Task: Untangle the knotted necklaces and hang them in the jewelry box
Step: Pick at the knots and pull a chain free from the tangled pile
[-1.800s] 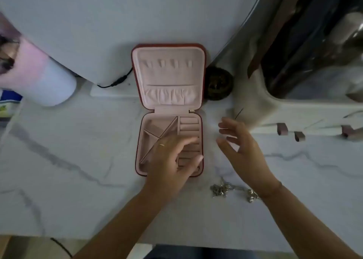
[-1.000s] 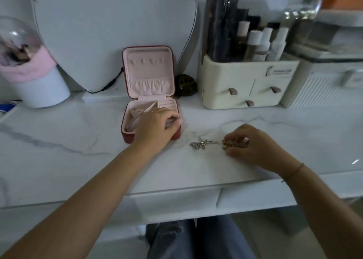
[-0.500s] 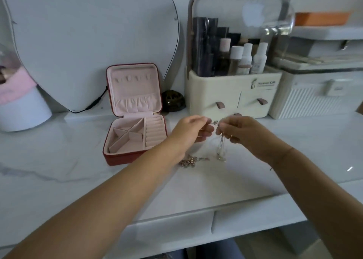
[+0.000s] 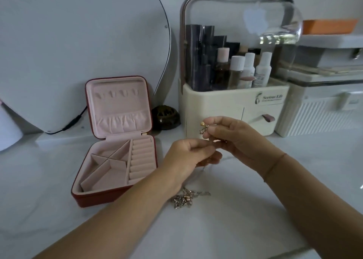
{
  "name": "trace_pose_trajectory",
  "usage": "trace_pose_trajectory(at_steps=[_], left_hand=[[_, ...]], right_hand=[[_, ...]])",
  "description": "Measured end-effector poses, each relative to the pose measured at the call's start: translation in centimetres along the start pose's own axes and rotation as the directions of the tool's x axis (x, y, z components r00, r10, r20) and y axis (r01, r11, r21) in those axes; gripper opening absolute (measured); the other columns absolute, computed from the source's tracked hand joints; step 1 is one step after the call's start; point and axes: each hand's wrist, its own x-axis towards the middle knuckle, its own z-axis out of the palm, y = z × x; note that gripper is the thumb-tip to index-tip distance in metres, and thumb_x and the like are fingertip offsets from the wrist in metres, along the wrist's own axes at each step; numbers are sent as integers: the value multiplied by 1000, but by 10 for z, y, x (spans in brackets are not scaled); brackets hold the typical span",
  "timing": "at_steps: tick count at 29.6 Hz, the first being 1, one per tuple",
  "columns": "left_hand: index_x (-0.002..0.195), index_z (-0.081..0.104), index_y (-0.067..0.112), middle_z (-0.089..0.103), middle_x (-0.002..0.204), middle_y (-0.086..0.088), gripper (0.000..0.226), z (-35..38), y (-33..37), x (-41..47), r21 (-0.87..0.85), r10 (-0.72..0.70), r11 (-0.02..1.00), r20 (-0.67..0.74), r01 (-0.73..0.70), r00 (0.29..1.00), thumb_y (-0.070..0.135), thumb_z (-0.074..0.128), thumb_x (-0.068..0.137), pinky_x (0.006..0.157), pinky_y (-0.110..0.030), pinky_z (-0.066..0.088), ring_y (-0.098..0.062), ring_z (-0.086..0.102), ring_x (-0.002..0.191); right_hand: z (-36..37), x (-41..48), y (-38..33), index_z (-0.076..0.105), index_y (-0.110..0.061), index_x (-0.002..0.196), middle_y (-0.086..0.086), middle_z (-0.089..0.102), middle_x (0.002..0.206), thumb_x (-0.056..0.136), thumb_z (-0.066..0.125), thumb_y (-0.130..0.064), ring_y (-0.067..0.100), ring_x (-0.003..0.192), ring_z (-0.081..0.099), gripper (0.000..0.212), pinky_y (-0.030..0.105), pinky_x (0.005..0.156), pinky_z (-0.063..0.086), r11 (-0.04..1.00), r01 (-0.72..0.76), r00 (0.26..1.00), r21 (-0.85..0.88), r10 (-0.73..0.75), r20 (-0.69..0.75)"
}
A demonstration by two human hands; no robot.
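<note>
While just behind right hand (image 4: 240, 138), cosmetics organizer (image 4: 225, 101).

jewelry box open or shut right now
Open: the jewelry box has its lid standing upright, with the pink lining and compartments exposed.

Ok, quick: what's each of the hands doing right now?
Left hand: pinches the necklace by its thin chain.
Right hand: pinches the same necklace near its gold charm.
</note>
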Motion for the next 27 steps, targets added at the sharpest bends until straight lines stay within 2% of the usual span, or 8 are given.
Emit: trace_pose_trajectory(at_steps=[3, 6, 8, 12, 15, 17, 23, 27], left_hand=[[90, 71, 7, 75, 85, -13, 15, -1, -3, -1, -39, -8, 999, 14, 9, 1000, 15, 58, 92, 75, -21, 54, -21, 71, 76], [89, 72, 5, 74, 87, -15, 14, -5, -5, -1, -67, -16, 998, -22, 15, 1000, 13, 60, 90, 69, -19, 53, -21, 71, 76], [85, 73, 9, 75, 86, -9, 11, -5, -6, 0, -12, -2, 1000, -42, 1, 999, 15, 64, 87, 72, -21, 51, -18, 71, 79], [78, 75, 15, 75, 83, -6, 10, -3, -8, -1, -2, 9, 1000, -78, -9, 997, 14, 67, 84, 72, -22, 51, -13, 68, 78], [81, 77, 16, 75, 85, -7, 10, -2, -9, -2, 7, 25, 1000, -122, -25, 992, 14, 67, 84, 79, -26, 52, -15, 68, 81], [84, 77, 13, 75, 85, -8, 10, -3, -8, -3, -21, 26, 999, -151, -30, 988, 14, 67, 84, 78, -24, 51, -15, 68, 81], [80, 73, 12, 75, 81, -4, 18, -5, -6, -2, -6, 21, 1000, -193, -22, 981, 12, 59, 90, 79, -25, 50, -14, 67, 79], [59, 65, 15, 70, 78, -9, 36, -3, -3, 0, -213, -49, 977, -166, 13, 985, 12, 52, 92, 75, -28, 48, -16, 63, 72]], right_hand=[[-2, -3, 0, 63, -9, 100, 4, 70, 80, 77, 63, -14, 10, 72, 63, 23, 19, 65, 51, 998, 40, 999, 46, -39, -23], [-4, -5, 3, 63, -8, 99, 7, 71, 81, 79, 63, -12, 14, 72, 66, 21, 20, 64, 53, 997, 72, 993, 27, -69, -92], [-4, -5, 5, 61, -8, 99, 7, 68, 77, 88, 58, -4, 17, 69, 66, 13, 23, 61, 54, 996, 88, 987, 9, -86, -133], [-1, -6, 4, 55, -7, 104, 6, 57, 70, 97, 42, 2, 17, 62, 62, 18, 26, 56, 54, 993, 115, 978, -28, -118, -172], [-1, -6, 5, 55, -7, 112, 7, 55, 73, 97, 42, 2, 14, 61, 58, 22, 26, 55, 53, 995, 91, 980, -33, -96, -174], [-1, -5, 5, 56, -7, 113, 6, 56, 74, 96, 44, 2, 13, 59, 56, 23, 24, 54, 51, 997, 67, 980, -45, -75, -184], [-3, -5, 5, 61, -8, 107, 3, 56, 72, 95, 44, 3, 11, 55, 50, 23, 21, 58, 45, 997, 35, 983, -75, -48, -175], [-5, -6, 3, 61, -9, 104, 2, 54, 72, 96, 42, 3, 11, 56, 49, 24, 20, 60, 45, 999, 46, 987, -4, -46, -151]])
